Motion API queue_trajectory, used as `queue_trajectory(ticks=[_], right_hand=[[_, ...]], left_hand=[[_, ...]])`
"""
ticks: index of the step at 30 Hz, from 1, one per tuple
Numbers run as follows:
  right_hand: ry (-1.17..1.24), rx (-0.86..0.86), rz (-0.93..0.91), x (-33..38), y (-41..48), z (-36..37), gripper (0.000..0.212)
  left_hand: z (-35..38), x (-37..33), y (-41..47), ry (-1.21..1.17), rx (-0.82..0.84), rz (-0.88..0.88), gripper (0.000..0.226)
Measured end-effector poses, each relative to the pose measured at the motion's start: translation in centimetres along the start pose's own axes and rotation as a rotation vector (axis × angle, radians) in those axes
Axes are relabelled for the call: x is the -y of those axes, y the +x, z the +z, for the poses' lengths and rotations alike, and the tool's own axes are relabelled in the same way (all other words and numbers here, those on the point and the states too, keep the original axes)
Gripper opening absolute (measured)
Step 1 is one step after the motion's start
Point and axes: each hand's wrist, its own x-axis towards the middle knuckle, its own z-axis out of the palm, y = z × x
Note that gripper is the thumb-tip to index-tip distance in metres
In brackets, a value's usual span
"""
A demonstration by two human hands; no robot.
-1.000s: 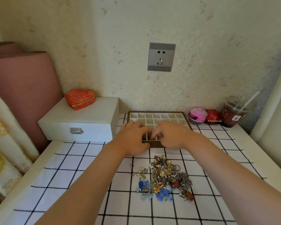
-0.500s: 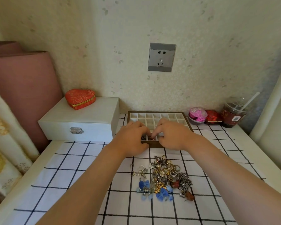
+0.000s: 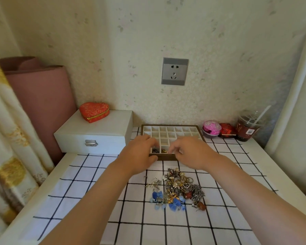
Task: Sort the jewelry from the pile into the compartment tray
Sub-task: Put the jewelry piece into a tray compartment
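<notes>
Hands at the compartment tray [image 3: 171, 126]: my left hand [image 3: 140, 154] braces its near edge, my right hand [image 3: 189, 152] pinches something unseen over a near compartment, jewelry pile [image 3: 177, 190] nearer me.

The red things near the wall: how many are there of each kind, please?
Heart-shaped red box on the white case: 1
Small red box beside the pink round box: 1
Dark red drink cup with a straw: 1
Total: 3
</notes>
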Motion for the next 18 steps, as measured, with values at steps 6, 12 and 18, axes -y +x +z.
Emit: queue_trajectory(ticks=[6, 12, 18], right_hand=[[-0.059, 0.139, 0.042, -0.9, -2.8, 0.7, 0.032], [-0.027, 0.147, 0.030, -1.3, -2.6, 1.6, 0.024], [0.021, 0.122, 0.027, -1.2, -2.3, 1.7, 0.012]], left_hand=[[0.0, -2.4, -2.9, -0.125, 0.107, -0.072, 0.027], [2.1, -4.5, -2.2, -0.107, 0.212, -0.006, 0.041], [2.1, -4.5, -0.6, -0.092, 0.307, -0.070, 0.025]])
